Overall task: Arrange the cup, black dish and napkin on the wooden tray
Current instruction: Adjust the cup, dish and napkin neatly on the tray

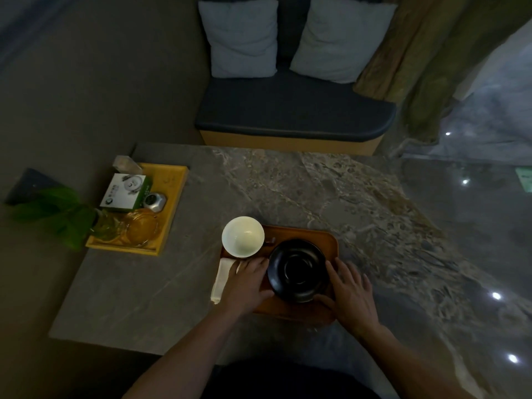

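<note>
Both hands (299,289) flank the round black dish (298,269) (glossy).

Dim room, seen from above. Grey marbled stone table (316,191) with a brown rounded wooden tray (328,240) near the front edge. Round black dish (298,269) on the tray, flanked by both hands: left hand (247,283) with fingers against its left rim, right hand (349,292) spread at its right rim. White round cup (242,236) at the tray's far left corner. Folded white napkin (223,279) on the table just left of the tray, partly under the left hand. Yellow rectangular tray (172,191) further left, holding a white and green box (125,192). Two pale cushions (240,38) on a dark bench (288,110) beyond.
</note>
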A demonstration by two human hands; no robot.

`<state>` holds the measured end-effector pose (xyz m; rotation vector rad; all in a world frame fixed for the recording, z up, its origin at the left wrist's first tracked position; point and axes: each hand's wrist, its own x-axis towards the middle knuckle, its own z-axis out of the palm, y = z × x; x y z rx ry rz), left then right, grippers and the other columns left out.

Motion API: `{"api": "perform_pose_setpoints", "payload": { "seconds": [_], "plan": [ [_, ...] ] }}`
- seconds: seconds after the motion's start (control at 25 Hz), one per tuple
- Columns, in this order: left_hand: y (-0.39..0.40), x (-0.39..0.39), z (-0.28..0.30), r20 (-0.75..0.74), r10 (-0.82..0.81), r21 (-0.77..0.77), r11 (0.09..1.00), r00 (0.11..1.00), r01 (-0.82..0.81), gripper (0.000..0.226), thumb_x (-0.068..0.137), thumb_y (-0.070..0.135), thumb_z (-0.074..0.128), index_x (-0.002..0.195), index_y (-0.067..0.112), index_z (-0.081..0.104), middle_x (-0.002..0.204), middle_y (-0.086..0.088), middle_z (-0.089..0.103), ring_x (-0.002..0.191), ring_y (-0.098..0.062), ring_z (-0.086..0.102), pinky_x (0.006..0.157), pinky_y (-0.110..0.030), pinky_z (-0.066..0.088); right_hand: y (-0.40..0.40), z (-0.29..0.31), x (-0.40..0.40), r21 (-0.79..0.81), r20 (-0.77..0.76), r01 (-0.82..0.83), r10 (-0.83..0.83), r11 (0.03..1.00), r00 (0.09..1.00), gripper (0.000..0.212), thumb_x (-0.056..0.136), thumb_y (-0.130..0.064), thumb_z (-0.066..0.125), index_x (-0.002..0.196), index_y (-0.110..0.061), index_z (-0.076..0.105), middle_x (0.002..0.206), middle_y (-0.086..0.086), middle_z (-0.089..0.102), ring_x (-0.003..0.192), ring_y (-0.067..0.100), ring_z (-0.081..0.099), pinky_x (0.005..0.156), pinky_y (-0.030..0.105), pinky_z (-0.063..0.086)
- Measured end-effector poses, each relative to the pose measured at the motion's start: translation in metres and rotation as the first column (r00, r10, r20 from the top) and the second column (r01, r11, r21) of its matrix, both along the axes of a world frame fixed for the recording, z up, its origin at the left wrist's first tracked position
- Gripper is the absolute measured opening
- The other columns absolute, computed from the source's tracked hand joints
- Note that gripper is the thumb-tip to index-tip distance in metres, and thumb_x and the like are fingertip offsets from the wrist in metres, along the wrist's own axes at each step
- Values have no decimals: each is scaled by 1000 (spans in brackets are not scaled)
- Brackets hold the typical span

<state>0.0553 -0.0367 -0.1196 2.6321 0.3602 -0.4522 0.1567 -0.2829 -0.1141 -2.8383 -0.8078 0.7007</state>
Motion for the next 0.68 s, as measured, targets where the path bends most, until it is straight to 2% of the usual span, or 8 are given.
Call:
{"api": "perform_pose_setpoints", "payload": {
  "seconds": [0.12,0.2,0.28,0.36,0.44,0.6,0.68],
  "plan": [
    [19,-23,0,110,-10,-53,998,994,16,61,87,46,62,141,27,44,146,5,46,136,-13,36,113,-34,22,6,7,-24,72,79,11,-17,997,997,68,91,-64,41,148,-30,32,158,-1,30,147,21,19,118,46,20],
    [34,-39,1,139,2,-115,993,990,14,50,88,43,61,135,28,51,138,5,53,129,-13,43,108,-29,24,13,11,-40,136,135,-20,2,991,991,52,88,-53,59,134,-27,56,143,1,53,139,25,39,112,50,31],
    [51,-54,3,138,8,-163,987,990,15,45,89,40,63,131,29,54,133,5,56,125,-11,45,103,-24,26,26,12,-55,178,167,-56,26,982,986,37,83,-45,70,115,-27,69,124,0,67,126,27,54,104,53,40],
    [70,-65,6,124,-19,-162,986,992,40,45,88,38,66,130,28,56,133,6,57,124,-10,46,102,-23,29,40,13,-66,196,169,-82,49,977,984,29,82,-45,70,106,-30,71,114,-4,71,117,24,61,100,52,44],
    [90,-70,11,85,-66,-145,986,994,78,46,85,38,69,129,28,58,133,7,56,124,-10,46,103,-26,36,54,11,-74,209,158,-105,73,972,985,28,83,-47,67,106,-31,70,111,-6,72,112,21,62,99,51,45],
    [123,-65,17,39,-220,-110,969,975,223,52,81,45,71,127,26,58,132,4,54,125,-12,43,103,-29,38,84,10,-85,191,160,-180,150,965,976,44,86,-59,49,116,-32,65,114,-6,69,115,22,60,99,50,45],
    [135,-59,16,7,-314,-48,948,949,314,63,78,52,71,133,26,53,139,2,48,131,-14,37,108,-34,35,100,9,-87,137,133,-203,185,969,974,56,84,-66,43,127,-33,55,127,-4,63,127,26,52,104,54,39]
  ]
}}
